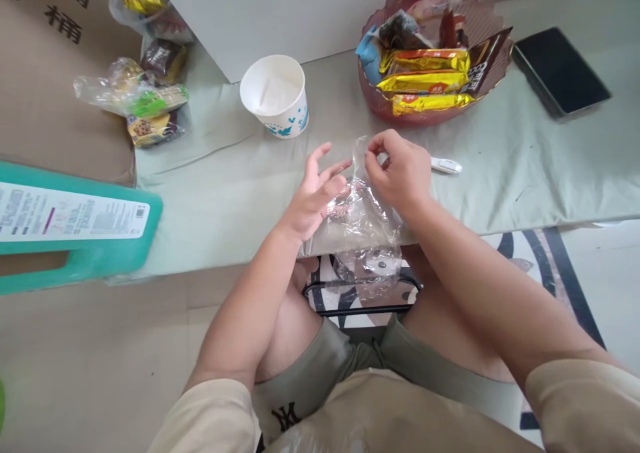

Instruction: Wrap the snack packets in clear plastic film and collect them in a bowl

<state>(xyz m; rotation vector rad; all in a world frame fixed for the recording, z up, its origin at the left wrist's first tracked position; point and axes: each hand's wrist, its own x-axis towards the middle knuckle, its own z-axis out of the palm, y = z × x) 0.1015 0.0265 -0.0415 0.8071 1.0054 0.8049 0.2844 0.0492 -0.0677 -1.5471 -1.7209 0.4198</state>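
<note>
A crumpled sheet of thin clear plastic [367, 223] hangs from my right hand [400, 173] and drapes over the table's front edge; whether it is a bag or flat film I cannot tell. My right thumb and index finger pinch its upper end. Close by on the left, my left hand [317, 199] is open, its fingers spread beside the plastic, perhaps brushing it. A slim white object [447, 165] lies just right of my right hand, partly hidden behind it. Beyond my left hand stands a white paper cup [275, 96] with blue prints.
Snack packets fill a reddish bowl [430, 114] at the back; a black phone [563, 73] lies to its right. Wrapped snacks [155, 109], a cardboard box [60, 106] and a teal container [145, 219] are on the left. A white box [280, 13] stands behind the cup.
</note>
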